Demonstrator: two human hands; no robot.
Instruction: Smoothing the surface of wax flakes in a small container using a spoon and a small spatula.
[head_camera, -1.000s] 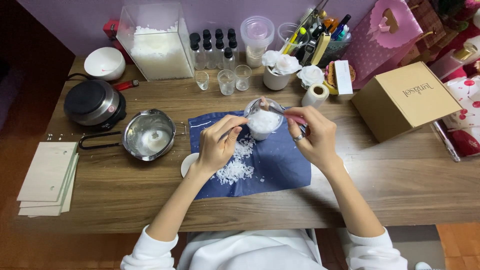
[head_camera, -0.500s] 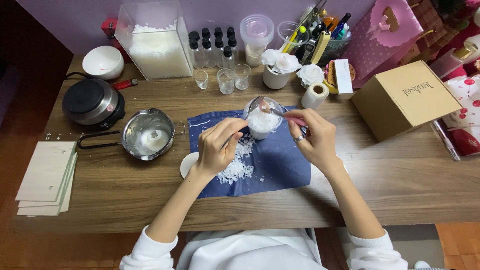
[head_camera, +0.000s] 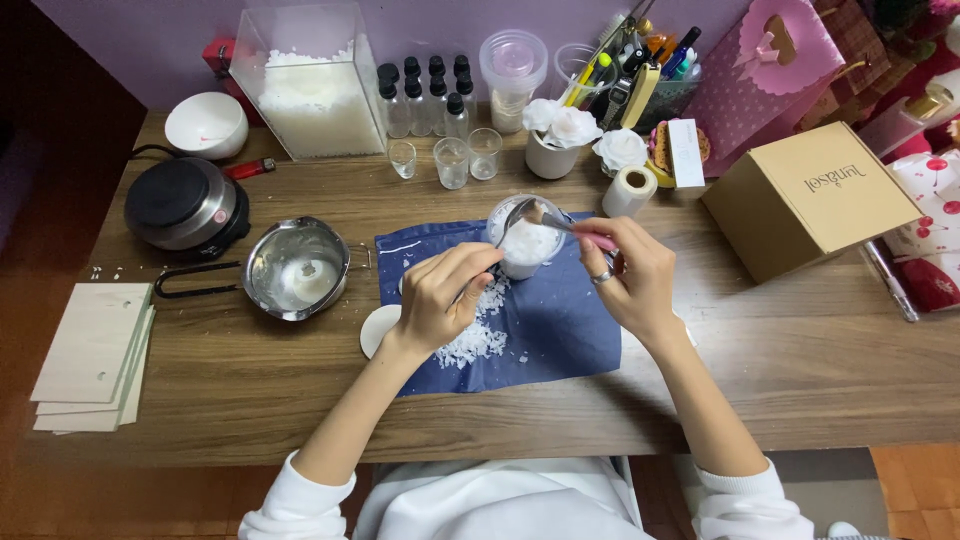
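Left hand (head_camera: 447, 297) beside glass cup (head_camera: 524, 240) of white flakes (head_camera: 527, 242)

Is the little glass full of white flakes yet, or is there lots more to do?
The glass already looks heaped with white flakes. In hand: the right hand holds a spoon over it while the left hand steadies it. Left: spilled flakes still lie on the blue cloth.

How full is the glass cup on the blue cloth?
Full: white wax flakes heap to the rim of the glass cup, with more spilled on the blue cloth.
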